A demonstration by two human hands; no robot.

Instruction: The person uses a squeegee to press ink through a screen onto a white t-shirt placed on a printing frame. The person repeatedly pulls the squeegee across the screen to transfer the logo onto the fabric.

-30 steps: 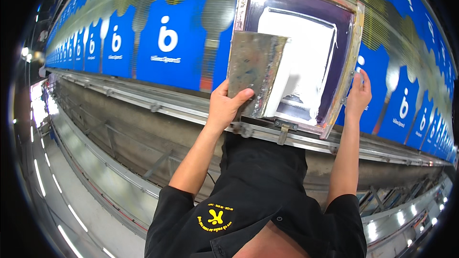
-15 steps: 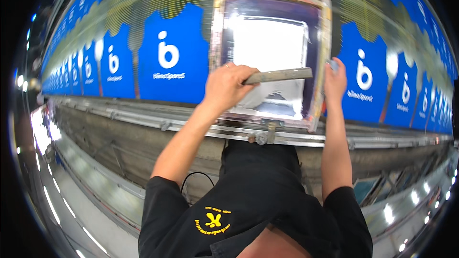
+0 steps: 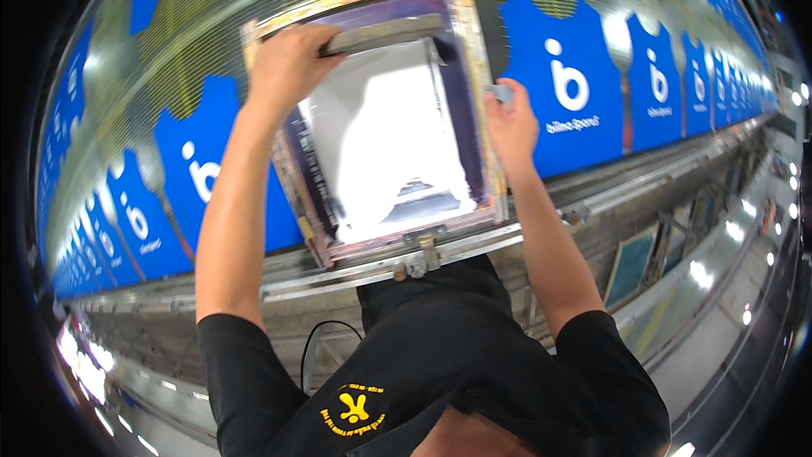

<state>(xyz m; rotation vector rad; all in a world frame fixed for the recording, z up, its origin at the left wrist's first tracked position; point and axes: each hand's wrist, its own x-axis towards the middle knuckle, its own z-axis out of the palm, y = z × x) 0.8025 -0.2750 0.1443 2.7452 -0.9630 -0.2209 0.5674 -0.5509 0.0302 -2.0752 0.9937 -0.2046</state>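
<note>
My left hand (image 3: 292, 63) is closed around one end of a squeegee (image 3: 389, 31), a long greyish bar lying across the far end of a screen-printing frame (image 3: 474, 59). White ink (image 3: 389, 118) covers most of the mesh, with a dark purple border around it. At the frame's right side, my right hand (image 3: 513, 127) is closed, with a small pale grey-blue piece (image 3: 501, 95) showing between thumb and fingers. Its kind is unclear, and I cannot tell whether it is fixed to the frame.
Blue fabric panels (image 3: 550, 51) with white prints lie in rows along the long table on both sides. A metal rail (image 3: 630, 173) runs along the near edge, with a metal knob and bracket (image 3: 414, 265) at the frame's near side. A black cable (image 3: 317, 330) curves below.
My left hand has carried the squeegee from the near part of the screen to its far end. The view has turned and shifted; my right hand stays by the frame's right side.
</note>
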